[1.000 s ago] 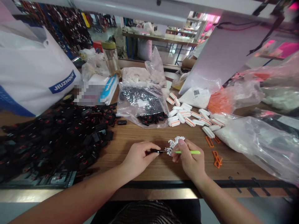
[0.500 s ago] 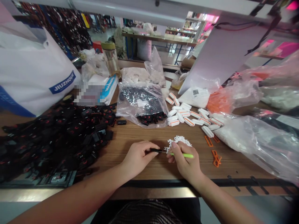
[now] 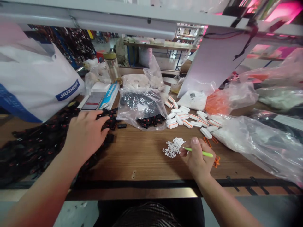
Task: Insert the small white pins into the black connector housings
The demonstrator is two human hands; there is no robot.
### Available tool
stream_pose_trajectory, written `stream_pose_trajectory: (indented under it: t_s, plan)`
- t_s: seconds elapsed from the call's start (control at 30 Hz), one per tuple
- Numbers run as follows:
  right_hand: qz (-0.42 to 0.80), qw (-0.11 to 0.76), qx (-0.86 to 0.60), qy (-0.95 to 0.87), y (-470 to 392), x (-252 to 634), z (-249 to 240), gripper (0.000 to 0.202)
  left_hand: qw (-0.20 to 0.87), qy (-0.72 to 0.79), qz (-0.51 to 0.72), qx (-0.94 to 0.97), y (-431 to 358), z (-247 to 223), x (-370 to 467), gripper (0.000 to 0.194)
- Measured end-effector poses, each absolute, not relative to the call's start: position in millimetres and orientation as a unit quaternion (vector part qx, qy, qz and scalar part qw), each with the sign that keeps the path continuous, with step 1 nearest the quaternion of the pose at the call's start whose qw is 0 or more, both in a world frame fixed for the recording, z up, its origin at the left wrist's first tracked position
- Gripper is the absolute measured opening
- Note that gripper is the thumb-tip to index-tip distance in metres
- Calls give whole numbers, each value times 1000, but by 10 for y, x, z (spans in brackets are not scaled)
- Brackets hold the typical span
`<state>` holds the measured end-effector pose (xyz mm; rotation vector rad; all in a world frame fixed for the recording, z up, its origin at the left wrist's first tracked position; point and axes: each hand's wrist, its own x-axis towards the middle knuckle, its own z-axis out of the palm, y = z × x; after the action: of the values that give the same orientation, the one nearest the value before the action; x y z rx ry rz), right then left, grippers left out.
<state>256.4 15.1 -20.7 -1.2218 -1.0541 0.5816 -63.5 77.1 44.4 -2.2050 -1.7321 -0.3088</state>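
Observation:
My left hand (image 3: 86, 135) is over the right side of a heap of small black plastic parts (image 3: 54, 151), its fingers apart and nothing visible in them. My right hand (image 3: 200, 156) grips a thin pick with a lime-green handle (image 3: 204, 154), its metal tip pointing left. That tip reaches the edge of a small pile of tiny white pieces (image 3: 171, 148) on the wooden table (image 3: 137, 160). Beside the right hand lie thin orange rectangular frames (image 3: 216, 162), partly hidden by it. A single black part (image 3: 122, 125) lies apart from the heap.
White blocks with orange strips (image 3: 187, 123) lie behind the white pile. A clear bag of black parts (image 3: 142, 107) sits at the middle back. Plastic bags (image 3: 248, 142) fill the right. A phone (image 3: 94, 101), a bottle (image 3: 112, 66) and a large white bag (image 3: 47, 82) stand left.
My left hand has moved left from the middle of the table to the black heap, and the black part it held is gone from it. My right hand has shifted slightly right with the pick.

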Motion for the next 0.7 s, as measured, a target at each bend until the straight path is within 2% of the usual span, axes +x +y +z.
stream_pose_trajectory:
  t_s: [0.07, 0.13, 0.2, 0.3, 0.47, 0.7]
  plan:
    - [258, 656, -539, -461, 148, 2558, -206, 39, 142, -559, -146, -804, 867, 436, -568, 24]
    - [251, 659, -542, -458, 148, 2561, -200, 39, 71, -478, -176, -858, 994, 355, -303, 26]
    - [241, 666, -544, -450, 155, 2570, -188, 40, 14, -378, -139, -915, 1152, 250, 65, 32]
    - [230, 677, -546, -436, 166, 2577, -168, 39, 17, -303, -53, -951, 1392, 134, 566, 37]
    - [232, 668, -559, -433, 138, 2565, -154, 40, 9, -315, -12, -949, 1611, 83, 857, 24]
    - [194, 687, -562, -418, 190, 2615, -124, 41, -49, -363, -101, -925, 1511, 139, 699, 26]
